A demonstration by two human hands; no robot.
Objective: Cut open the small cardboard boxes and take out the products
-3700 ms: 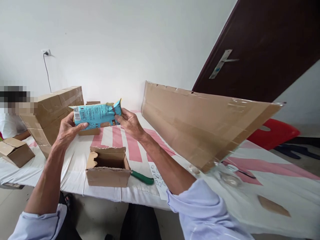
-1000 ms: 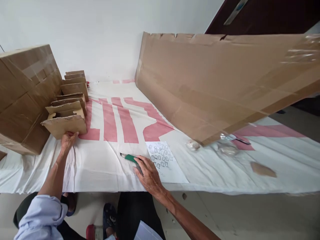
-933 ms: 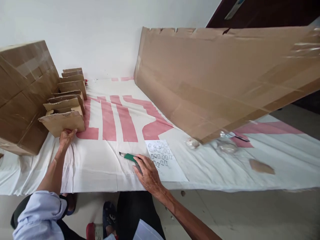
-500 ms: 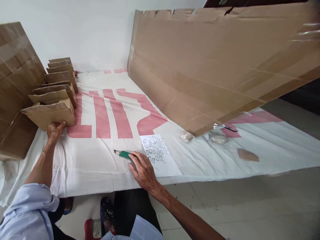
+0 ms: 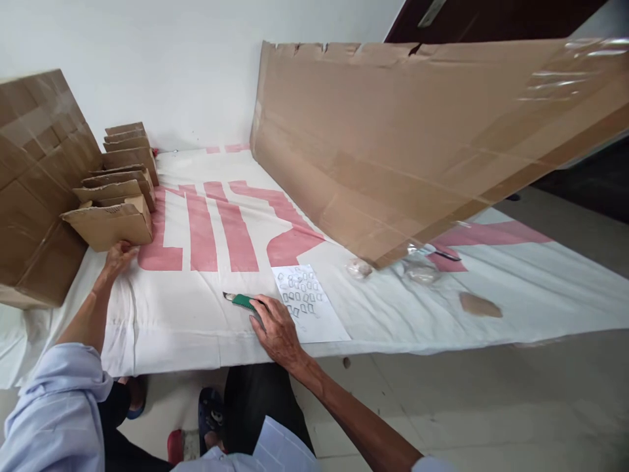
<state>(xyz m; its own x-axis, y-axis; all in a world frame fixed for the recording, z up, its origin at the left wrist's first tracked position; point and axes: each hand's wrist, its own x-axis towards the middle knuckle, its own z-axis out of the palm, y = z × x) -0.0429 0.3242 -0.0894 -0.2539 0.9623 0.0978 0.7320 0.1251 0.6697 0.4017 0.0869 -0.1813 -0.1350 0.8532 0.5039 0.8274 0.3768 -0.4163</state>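
Head view, and both bare hands are at work over the cloth-covered table (image 5: 187, 328)! Out on the left, the left hand (image 5: 118, 257) reaches to the nearest small box (image 5: 111, 226), fingers bent and touching the bottom of its front side; whether they truly grip it, I cannot tell. That box stands open-topped at the near end of a row of small boxes (image 5: 130, 156), the line running back towards the wall (image 5: 171, 65), right alongside the big taped carton (image 5: 42, 203).

Over to the right hand (image 5: 278, 331), palm down near the table's front edge: thumb and fingers are partly curled, closed about the handle of the green utility knife (image 5: 242, 300). Its blade is out (bare metal, dark at the tip) and points left, over the white cloth.

Just beside that hand lies the sheet of paper (image 5: 322, 324), covered in small drawn box shapes, one corner area partly behind the fingers. Beyond it, the large cardboard panel (image 5: 393, 131) leans across the table, two clear-wrapped lumps (image 5: 358, 267) near its lower corner, a dark slender object (image 5: 447, 255) close by, and a flat brown piece (image 5: 480, 305) nearer the front edge.
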